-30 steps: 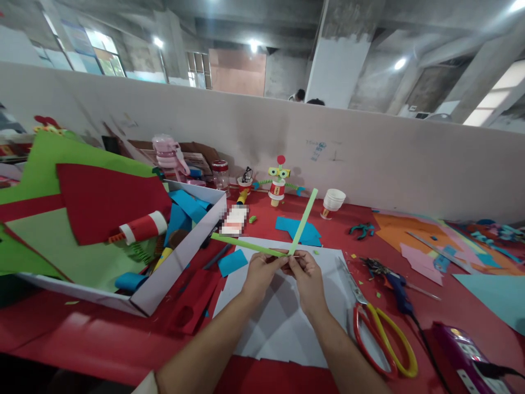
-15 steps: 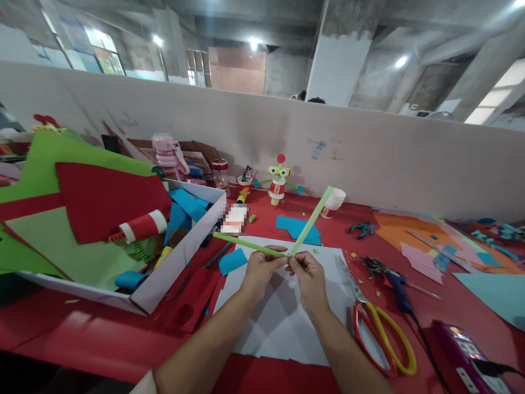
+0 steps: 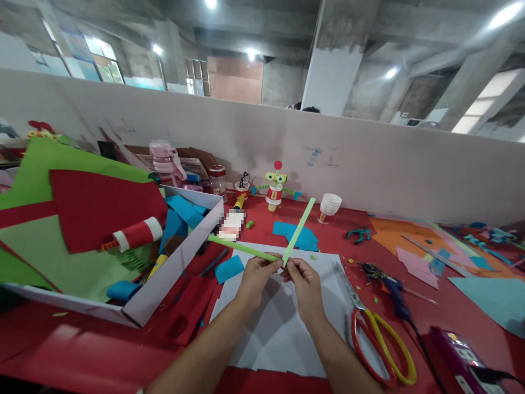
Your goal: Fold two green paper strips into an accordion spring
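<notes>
Two narrow green paper strips meet at their ends between my fingertips, over a white paper sheet (image 3: 268, 328). One green paper strip (image 3: 240, 248) runs out to the left; the other green strip (image 3: 299, 232) points up and to the right. My left hand (image 3: 257, 276) pinches the joined ends from the left. From the right, my right hand (image 3: 302, 282) pinches the same corner. The fingertips hide how the ends overlap. Beyond the hands stands a paper-cup robot figure (image 3: 274, 192) with green springy arms.
To the left a white box (image 3: 176, 268) holds coloured paper and a cup piece. Scissors (image 3: 379, 339), a glue gun (image 3: 394, 295) and a purple power strip (image 3: 465, 358) lie right. Behind are blue paper pieces (image 3: 297, 235), stacked cups (image 3: 330, 205) and pliers (image 3: 358, 235).
The right-hand strip has swung slightly to the left, so the angle between the strips is narrower. Both hands keep their pinch. The whole view has shifted a little.
</notes>
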`<action>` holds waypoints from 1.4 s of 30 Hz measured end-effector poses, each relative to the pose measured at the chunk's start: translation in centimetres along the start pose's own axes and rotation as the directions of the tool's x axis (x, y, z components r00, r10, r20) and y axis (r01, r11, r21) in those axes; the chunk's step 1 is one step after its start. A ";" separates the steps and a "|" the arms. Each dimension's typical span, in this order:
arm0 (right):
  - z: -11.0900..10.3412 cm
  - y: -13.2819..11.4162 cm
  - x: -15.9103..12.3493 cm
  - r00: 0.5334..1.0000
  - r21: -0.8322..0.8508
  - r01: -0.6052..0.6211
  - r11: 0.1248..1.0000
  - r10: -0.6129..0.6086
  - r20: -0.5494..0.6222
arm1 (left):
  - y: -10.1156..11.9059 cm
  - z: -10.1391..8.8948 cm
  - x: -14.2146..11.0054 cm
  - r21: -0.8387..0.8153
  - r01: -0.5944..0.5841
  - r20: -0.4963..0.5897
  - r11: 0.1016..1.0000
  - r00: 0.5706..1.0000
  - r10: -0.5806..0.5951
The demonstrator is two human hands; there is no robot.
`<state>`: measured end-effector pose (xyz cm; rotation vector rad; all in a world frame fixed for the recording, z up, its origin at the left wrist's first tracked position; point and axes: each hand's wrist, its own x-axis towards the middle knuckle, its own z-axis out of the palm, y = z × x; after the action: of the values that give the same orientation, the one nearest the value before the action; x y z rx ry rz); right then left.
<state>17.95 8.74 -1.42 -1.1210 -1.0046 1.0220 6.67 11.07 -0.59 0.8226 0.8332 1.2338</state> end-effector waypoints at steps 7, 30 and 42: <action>0.3 0.5 -0.1 0.999 0.048 0.008 0.999 -0.010 0.046 | 0.1 -0.4 0.8 -0.167 0.081 -0.129 0.983 0.986 -0.104; 0.3 1.2 0.1 0.995 0.003 0.096 0.995 -0.096 0.014 | -0.5 -0.4 0.5 -0.036 0.048 0.025 0.998 0.999 -0.047; 0.5 1.3 0.0 0.998 -0.029 0.062 0.998 -0.061 0.030 | -0.2 0.0 0.1 0.060 -0.002 -0.077 0.998 0.997 0.006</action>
<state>17.35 9.05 -2.67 -1.0955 -1.0743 0.9794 6.79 11.10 -0.76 0.8291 0.9356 1.2556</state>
